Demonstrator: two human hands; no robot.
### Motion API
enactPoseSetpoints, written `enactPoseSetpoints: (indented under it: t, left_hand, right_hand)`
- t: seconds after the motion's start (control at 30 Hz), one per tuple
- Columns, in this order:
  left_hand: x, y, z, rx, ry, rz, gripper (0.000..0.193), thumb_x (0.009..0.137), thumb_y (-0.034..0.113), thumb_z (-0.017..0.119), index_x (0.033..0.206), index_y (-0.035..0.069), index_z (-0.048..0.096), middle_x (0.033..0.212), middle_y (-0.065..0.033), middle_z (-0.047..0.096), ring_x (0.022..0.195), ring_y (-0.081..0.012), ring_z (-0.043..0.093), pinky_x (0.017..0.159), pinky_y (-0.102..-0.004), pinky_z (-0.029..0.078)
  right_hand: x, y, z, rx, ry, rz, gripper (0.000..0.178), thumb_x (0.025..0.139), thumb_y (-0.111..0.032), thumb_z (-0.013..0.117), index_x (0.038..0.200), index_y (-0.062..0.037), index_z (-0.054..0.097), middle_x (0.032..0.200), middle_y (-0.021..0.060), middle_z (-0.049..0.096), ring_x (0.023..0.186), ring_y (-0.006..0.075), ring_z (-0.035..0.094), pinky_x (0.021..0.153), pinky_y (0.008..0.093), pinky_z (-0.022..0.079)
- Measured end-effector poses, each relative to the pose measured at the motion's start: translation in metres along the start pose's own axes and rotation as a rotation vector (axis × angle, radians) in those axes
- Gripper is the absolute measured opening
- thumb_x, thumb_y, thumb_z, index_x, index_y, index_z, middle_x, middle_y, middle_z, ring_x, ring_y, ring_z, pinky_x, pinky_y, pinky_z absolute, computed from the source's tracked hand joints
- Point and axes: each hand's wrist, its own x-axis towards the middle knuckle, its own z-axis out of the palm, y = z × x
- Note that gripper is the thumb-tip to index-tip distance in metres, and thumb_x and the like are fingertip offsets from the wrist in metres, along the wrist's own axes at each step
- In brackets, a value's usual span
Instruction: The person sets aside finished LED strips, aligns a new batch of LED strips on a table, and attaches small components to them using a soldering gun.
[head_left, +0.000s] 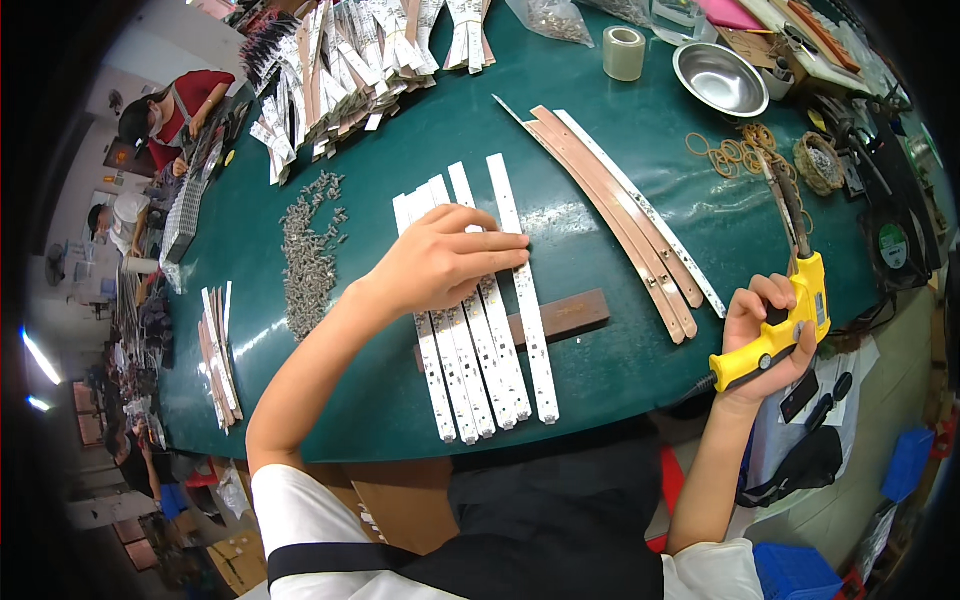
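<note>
I see my left hand (440, 262) resting flat, fingers spread and holding nothing, on a row of white strips (480, 300) at the middle of the green table (600, 360); their long axes run near to far, leaning slightly left at the far end. My right hand (765, 335), at the near right edge, is wrapped tight round a yellow screwdriver (790, 300), tip pointing far.
</note>
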Motion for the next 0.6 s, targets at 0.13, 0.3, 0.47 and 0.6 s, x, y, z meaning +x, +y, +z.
enactPoseSetpoints:
  t: [0.13,0.3,0.47,0.6]
  left_hand:
    - [-0.001,-0.001,-0.003,-0.105,0.037,-0.075,0.034,0.069,-0.001,0.066,0.101,0.011,0.068,0.109,-0.0025,0.065,0.104,-0.0235,0.060,0.084,-0.0370,0.050]
    - [0.003,0.016,0.004,-0.173,-0.050,-0.137,0.025,0.078,0.002,0.064,0.102,0.009,0.068,0.111,-0.0063,0.064,0.113,-0.0279,0.058,0.087,-0.0364,0.052]
    - [0.010,0.008,0.001,-0.208,0.012,-0.087,0.028,0.076,0.001,0.066,0.103,0.008,0.067,0.108,-0.0064,0.065,0.102,-0.0269,0.061,0.083,-0.0370,0.052]
    - [0.065,0.014,0.010,-0.072,0.134,0.043,0.031,0.073,0.004,0.068,0.104,0.009,0.066,0.104,-0.0059,0.065,0.093,-0.0245,0.061,0.082,-0.0356,0.050]
  right_hand:
    - [0.000,0.003,0.003,-0.010,-0.005,0.005,0.046,0.081,-0.015,0.062,0.121,-0.0008,0.044,0.092,0.0057,0.046,0.088,0.0167,0.045,0.076,0.0306,0.038]
    - [0.000,0.000,0.002,-0.014,0.010,0.000,0.043,0.081,-0.015,0.063,0.118,-0.0015,0.045,0.092,0.0057,0.046,0.088,0.0166,0.045,0.076,0.0305,0.038]
    - [0.001,0.001,0.005,-0.019,0.014,0.014,0.035,0.081,-0.016,0.062,0.109,-0.0032,0.046,0.092,0.0049,0.046,0.088,0.0160,0.045,0.076,0.0302,0.038]
    - [0.000,-0.003,0.005,-0.016,0.014,-0.011,0.034,0.081,-0.018,0.062,0.108,-0.0032,0.047,0.092,0.0052,0.046,0.088,0.0162,0.045,0.076,0.0296,0.038]
